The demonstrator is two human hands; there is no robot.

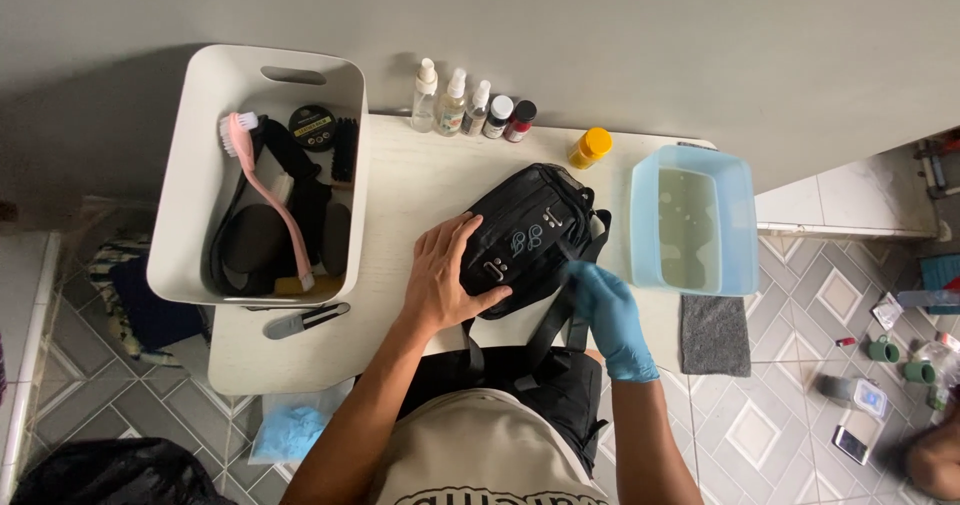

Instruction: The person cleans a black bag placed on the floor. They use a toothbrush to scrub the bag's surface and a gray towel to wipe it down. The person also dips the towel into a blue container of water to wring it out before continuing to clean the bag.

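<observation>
Here my left hand (pixel 443 277) lies flat with its bare fingers (pixel 455 237) spread open on the near left side of a black bag (pixel 527 235), pressing it rather than gripping it. The bag is soft woven fabric, rounded and boxy, with pale blue stitched shapes on its top, and it sits in the middle of the white bench (pixel 400 195) with its black straps (pixel 553 330) hanging off the near edge. My right hand (pixel 608 317) wears a smooth blue glove; its fingers are curled closed around something thin and dark at the bag's right side, but I cannot tell what it is.

At the far left a white plastic bin (pixel 197 155) with rounded corners and a slot handle holds one pink long-handled brush (pixel 268 193), a round black tin (pixel 313 125) and other dark brushes and pieces that I cannot count. To the right stands one translucent blue tub (pixel 740 225), rectangular, with cloudy water in it. Along the far wall stand five small bottles (pixel 470 107) in a row, three with spray tops, and one yellow-capped jar (pixel 590 147) apart from them. A grey cloth (pixel 715 335) lies on the tiled floor near the tub.
</observation>
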